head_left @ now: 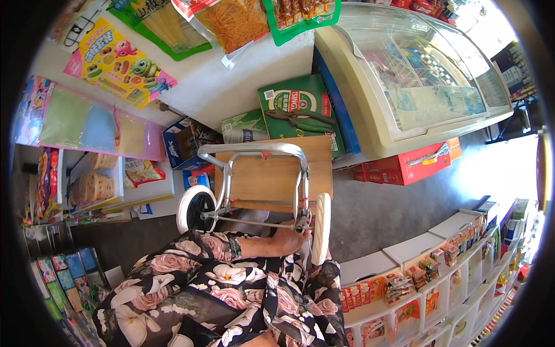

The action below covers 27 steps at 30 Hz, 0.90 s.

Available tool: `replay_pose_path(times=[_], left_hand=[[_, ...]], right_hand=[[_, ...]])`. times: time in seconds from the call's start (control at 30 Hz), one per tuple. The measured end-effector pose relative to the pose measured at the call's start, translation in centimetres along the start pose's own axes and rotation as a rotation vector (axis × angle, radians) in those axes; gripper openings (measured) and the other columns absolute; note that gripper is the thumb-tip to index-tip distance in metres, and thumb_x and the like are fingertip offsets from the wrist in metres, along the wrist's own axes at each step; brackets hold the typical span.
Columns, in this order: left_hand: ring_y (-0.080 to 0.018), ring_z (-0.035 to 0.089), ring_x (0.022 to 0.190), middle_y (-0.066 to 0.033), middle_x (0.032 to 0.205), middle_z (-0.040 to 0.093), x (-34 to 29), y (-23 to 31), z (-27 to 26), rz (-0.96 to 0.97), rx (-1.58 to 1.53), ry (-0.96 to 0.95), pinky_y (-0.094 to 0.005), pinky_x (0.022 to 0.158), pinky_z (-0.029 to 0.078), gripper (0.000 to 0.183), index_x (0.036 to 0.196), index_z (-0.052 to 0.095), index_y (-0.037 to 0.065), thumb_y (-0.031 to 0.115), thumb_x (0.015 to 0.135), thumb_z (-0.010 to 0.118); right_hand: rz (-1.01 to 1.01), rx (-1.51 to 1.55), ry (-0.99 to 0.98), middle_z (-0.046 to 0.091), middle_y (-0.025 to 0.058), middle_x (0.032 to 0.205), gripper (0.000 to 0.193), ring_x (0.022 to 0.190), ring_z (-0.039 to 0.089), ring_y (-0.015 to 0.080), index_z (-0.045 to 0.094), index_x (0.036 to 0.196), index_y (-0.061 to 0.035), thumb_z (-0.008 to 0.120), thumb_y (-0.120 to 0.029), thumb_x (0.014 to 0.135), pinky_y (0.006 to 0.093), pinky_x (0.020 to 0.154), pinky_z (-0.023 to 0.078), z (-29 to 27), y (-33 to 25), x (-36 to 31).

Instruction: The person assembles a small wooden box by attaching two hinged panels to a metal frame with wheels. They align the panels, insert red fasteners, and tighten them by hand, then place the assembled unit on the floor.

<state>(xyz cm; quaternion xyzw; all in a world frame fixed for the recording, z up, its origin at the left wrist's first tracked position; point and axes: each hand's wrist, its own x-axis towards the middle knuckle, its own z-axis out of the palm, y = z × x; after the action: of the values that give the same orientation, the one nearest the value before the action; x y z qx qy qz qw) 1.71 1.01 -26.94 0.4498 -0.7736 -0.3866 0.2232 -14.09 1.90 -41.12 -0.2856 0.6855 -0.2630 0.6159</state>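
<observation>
A silver tubular metal cart frame (257, 149) with a handle-like bend lies across a wooden board or stool top (266, 191). It carries a white-rimmed wheel with a black hub (197, 209) at its left and a second white wheel (321, 228), seen edge-on, at its right. A thin axle (248, 222) runs between them. My left hand (286, 238) reaches across, its fingers closed round the axle's right end beside the second wheel. Of my right hand (329, 254), only a sliver shows behind that wheel; its fingers are hidden. Green-handled pliers (303, 120) lie on a green carton (278, 99) beyond the board.
A glass-topped chest freezer (376, 110) stands at the far right, with a red carton (399, 169) by its base. Shelves with snack packets (399, 286) curve along the lower right. Left are shelves with baskets (95, 188) and a blue carton (182, 144). Snack bags hang above.
</observation>
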Motion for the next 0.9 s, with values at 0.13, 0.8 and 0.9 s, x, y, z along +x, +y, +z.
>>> replay_pose_path(times=[0.13,0.8,0.9], left_hand=[[-0.0308,0.061,0.078,-0.0131,0.083,0.062,0.0,0.5,-0.9,-0.063,-0.314,0.078,-0.0382,0.067,0.05,0.015,0.097,0.058,0.006,0.015,0.085,0.056],[-0.034,0.061,0.075,-0.0179,0.09,0.06,2.0,1.2,-2.6,-0.161,0.042,-0.439,-0.0448,0.064,0.048,0.026,0.091,0.064,0.001,0.017,0.07,0.059],[-0.0351,0.061,0.074,-0.0185,0.09,0.06,2.2,1.4,-2.3,-0.193,0.066,-0.398,-0.0457,0.064,0.049,0.028,0.093,0.063,0.0,0.015,0.07,0.059]], right_hand=[[0.055,-0.083,0.21,0.065,0.0124,0.079,0.027,0.062,0.063,0.0178,0.059,0.103,0.0082,0.052,-0.014,0.09,0.0297,0.05,0.052,-5.7,-7.3,-7.0],[-1.049,-1.403,-0.03,0.043,0.0153,0.13,0.074,0.12,0.043,0.0348,0.041,0.132,-0.0098,0.077,-0.03,0.07,0.0514,0.093,0.038,3.5,-33.7,10.9],[-1.136,-1.361,-0.098,0.045,0.0191,0.126,0.067,0.116,0.044,0.0382,0.043,0.128,-0.0041,0.075,-0.021,0.072,0.0492,0.094,0.04,3.2,-33.3,11.6]])
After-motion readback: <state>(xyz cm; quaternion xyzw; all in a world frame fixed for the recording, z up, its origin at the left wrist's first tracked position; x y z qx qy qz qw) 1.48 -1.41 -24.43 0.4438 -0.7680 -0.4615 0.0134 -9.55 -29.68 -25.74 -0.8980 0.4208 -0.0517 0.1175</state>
